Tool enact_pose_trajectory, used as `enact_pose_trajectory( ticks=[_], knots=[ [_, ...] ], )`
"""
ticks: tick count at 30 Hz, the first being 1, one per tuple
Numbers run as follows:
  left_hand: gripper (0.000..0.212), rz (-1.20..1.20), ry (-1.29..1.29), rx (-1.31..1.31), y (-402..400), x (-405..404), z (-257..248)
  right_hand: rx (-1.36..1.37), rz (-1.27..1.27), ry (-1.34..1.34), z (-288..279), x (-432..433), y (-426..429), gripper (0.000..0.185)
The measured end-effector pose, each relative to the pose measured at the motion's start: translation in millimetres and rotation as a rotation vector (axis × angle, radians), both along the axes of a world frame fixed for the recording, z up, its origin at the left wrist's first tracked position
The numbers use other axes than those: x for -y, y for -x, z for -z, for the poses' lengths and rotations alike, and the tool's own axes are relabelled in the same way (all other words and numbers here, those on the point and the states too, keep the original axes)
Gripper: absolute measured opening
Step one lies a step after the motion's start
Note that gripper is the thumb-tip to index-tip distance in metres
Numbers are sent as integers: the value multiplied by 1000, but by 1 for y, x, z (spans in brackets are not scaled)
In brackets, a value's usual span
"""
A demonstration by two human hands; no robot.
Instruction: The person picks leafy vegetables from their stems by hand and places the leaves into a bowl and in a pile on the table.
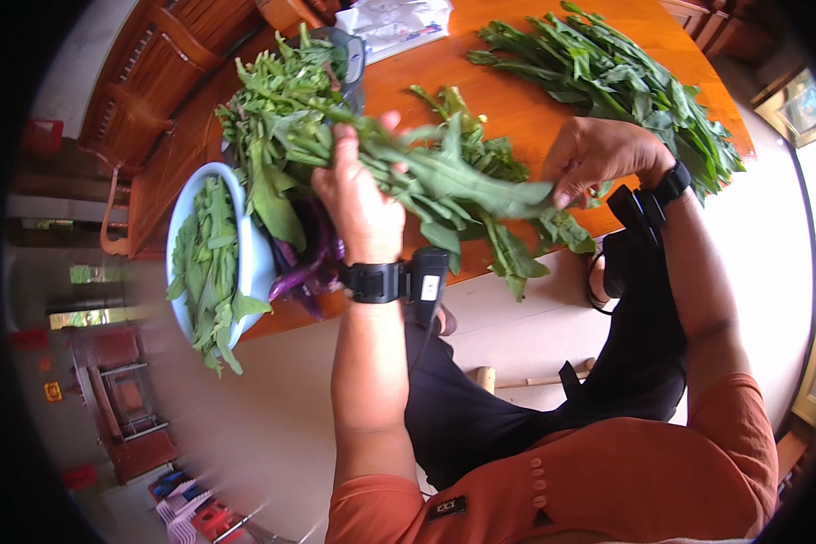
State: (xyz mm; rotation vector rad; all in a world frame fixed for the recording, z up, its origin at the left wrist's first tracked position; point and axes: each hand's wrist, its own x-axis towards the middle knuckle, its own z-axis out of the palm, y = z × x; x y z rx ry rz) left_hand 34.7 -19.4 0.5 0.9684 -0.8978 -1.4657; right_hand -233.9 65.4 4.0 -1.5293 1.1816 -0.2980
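Note:
My left hand is closed around a bunch of long leafy green stems above the table's near edge. My right hand pinches the tip of a leaf at the bunch's right end, which is blurred. Under and behind the bunch lie loose greens with yellowish leaves. Left of my left hand is a heap of cut leafy stems. A light blue plastic basin holds more green leaves, some hanging over its rim. Purple eggplants lie between the basin and my left wrist.
A large pile of leafy greens covers the wooden table's far right. White plastic bags lie at the back, beside a dark translucent container. A slatted wooden bench stands beyond the table at the left.

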Motion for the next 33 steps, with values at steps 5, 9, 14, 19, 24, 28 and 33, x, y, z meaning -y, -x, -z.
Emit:
enact_pose_trajectory(
  ticks=[5,9,14,19,24,28,33],
  knots=[
    [38,205,6,-297,-12,15,19,79,642,398,4,2,13,29],
    [32,283,-57,-269,-4,10,11,-327,747,675,26,11,35,24],
    [28,468,-30,-252,-1,6,11,-613,720,1054,64,24,41,20],
    [27,486,-72,-258,4,2,10,-826,770,932,75,32,36,13],
    [25,566,6,-82,6,-3,9,-690,918,1129,66,35,39,10],
    [24,575,7,-18,10,-7,6,-442,1126,1509,28,28,49,9],
    [22,570,47,9,14,-8,8,404,1198,1635,-26,-1,69,20]
  ],
)
